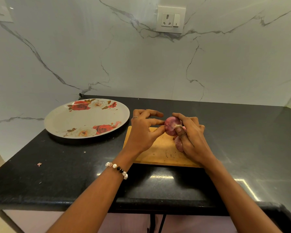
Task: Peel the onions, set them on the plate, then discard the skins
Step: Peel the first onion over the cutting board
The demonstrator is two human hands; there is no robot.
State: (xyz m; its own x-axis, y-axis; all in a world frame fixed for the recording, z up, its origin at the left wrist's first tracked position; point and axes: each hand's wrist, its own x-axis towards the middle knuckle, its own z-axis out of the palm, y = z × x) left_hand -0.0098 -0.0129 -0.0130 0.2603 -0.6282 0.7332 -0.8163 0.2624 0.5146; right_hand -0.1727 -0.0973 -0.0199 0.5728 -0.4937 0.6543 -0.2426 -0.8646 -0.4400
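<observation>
A red onion [170,126] in its pink skin is held just above the wooden cutting board [160,152]. My right hand [191,137] grips it from the right, thumb across its front. My left hand [144,130] pinches the onion's left side with thumb and fingertips. A second onion [178,145] lies on the board, mostly hidden under my right hand. The rose-patterned white plate [71,118] sits to the left on the black counter with nothing on it.
The black counter [57,165] ends at a marble wall behind and on the left. A small scrap of onion skin [39,164] lies near the counter's left front. A wall socket [170,19] is mounted above.
</observation>
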